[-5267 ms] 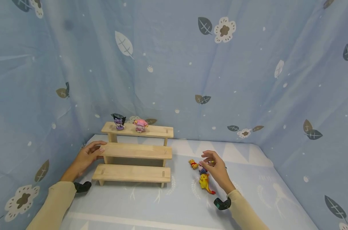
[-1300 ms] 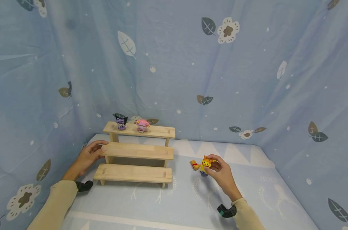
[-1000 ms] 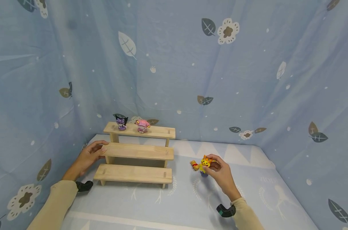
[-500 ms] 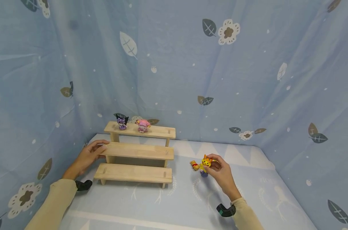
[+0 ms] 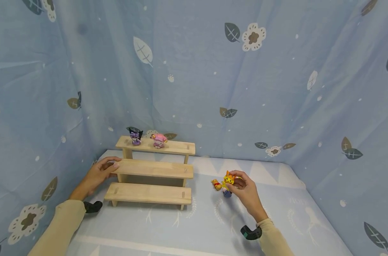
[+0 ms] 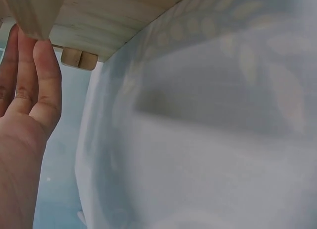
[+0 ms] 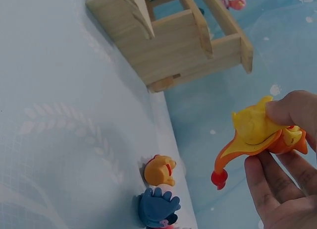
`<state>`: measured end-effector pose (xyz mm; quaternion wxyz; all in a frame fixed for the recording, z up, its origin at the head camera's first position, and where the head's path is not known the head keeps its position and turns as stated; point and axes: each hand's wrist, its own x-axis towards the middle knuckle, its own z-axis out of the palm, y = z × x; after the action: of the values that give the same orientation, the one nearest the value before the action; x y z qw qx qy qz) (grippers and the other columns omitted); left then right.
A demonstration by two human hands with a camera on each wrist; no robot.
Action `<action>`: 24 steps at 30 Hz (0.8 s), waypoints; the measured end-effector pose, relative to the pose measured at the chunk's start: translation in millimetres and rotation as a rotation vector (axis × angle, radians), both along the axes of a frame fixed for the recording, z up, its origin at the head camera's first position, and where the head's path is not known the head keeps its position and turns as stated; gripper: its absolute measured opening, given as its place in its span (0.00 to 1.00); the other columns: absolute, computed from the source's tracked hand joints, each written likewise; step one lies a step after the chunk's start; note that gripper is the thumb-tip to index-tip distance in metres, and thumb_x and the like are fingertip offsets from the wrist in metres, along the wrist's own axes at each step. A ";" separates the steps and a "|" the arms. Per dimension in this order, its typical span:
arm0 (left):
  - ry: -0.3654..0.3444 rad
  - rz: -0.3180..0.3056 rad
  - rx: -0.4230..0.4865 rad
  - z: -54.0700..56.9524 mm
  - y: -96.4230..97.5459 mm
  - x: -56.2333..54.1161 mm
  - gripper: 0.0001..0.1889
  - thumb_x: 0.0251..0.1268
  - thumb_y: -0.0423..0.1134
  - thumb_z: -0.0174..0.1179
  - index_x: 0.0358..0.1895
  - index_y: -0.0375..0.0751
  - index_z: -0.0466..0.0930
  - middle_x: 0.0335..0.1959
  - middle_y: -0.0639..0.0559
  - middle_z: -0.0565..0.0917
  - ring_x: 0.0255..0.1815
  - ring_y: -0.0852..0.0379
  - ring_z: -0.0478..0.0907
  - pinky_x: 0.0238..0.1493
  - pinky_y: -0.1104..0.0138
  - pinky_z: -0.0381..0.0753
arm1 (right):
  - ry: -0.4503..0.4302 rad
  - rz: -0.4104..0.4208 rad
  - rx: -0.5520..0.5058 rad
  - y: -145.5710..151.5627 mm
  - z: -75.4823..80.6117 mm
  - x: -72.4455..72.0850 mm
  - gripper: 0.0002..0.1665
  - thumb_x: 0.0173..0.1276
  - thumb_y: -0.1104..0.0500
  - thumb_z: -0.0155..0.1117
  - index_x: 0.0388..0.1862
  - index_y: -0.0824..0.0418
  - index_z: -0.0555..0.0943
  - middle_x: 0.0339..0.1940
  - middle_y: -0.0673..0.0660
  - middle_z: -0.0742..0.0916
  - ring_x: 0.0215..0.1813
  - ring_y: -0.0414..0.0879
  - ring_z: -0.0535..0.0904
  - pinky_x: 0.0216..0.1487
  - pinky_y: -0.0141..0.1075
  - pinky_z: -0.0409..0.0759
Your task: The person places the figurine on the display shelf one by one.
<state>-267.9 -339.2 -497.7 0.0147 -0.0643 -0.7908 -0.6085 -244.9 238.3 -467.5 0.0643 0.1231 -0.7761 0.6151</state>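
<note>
My right hand (image 5: 245, 192) pinches a yellow toy figurine (image 5: 229, 178) with an orange hood between thumb and fingers, off the table. Its orange tail with a red tip hangs out in the right wrist view, where the hand (image 7: 290, 184) shows at the right edge. Below it lie a blue figurine (image 7: 158, 208) and a small orange-yellow bear figurine (image 7: 159, 170) with a red scarf. My left hand (image 5: 97, 175) holds the left end of the middle board of a three-step wooden shelf (image 5: 153, 168). In the left wrist view its fingers (image 6: 47, 65) reach up against the wood.
On the shelf's top step stand a black-and-purple figurine (image 5: 136, 137) and a pink figurine (image 5: 158, 140). A pale blue patterned cloth (image 5: 200, 227) covers the table. Blue curtains (image 5: 187, 71) rise behind and on both sides.
Since the oldest frame my right hand has picked up the yellow figurine, which lay on the table, and turned it head up. Over the last second it barely moves. My left hand stays put.
</note>
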 end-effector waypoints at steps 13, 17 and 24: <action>-0.016 -0.006 0.033 0.0 -1.0 -1.6 0.27 0.76 0.52 0.61 0.71 0.45 0.72 0.60 0.54 0.76 0.55 0.58 0.78 0.56 0.52 0.84 | 0.023 0.026 0.040 -10.9 3.9 -4.1 0.28 0.65 0.60 0.77 0.63 0.55 0.79 0.62 0.57 0.82 0.56 0.50 0.83 0.55 0.37 0.84; -0.027 -0.006 0.050 -0.4 -1.3 -1.7 0.28 0.75 0.52 0.62 0.71 0.46 0.72 0.60 0.54 0.76 0.55 0.58 0.78 0.57 0.52 0.84 | 0.017 0.033 0.036 -15.7 6.4 -5.8 0.28 0.65 0.58 0.78 0.62 0.53 0.80 0.61 0.56 0.82 0.56 0.52 0.83 0.52 0.38 0.86; -0.007 -0.019 0.034 -1.2 -1.2 -1.5 0.28 0.76 0.52 0.60 0.73 0.45 0.71 0.64 0.48 0.73 0.55 0.58 0.78 0.56 0.52 0.84 | 0.019 0.056 0.006 -24.1 9.3 -10.9 0.27 0.65 0.58 0.78 0.62 0.52 0.80 0.62 0.54 0.82 0.57 0.52 0.82 0.55 0.38 0.85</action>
<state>-269.4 -340.4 -498.8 0.0071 -0.0695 -0.7797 -0.6223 -255.8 214.2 -458.2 0.0542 0.1510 -0.7736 0.6131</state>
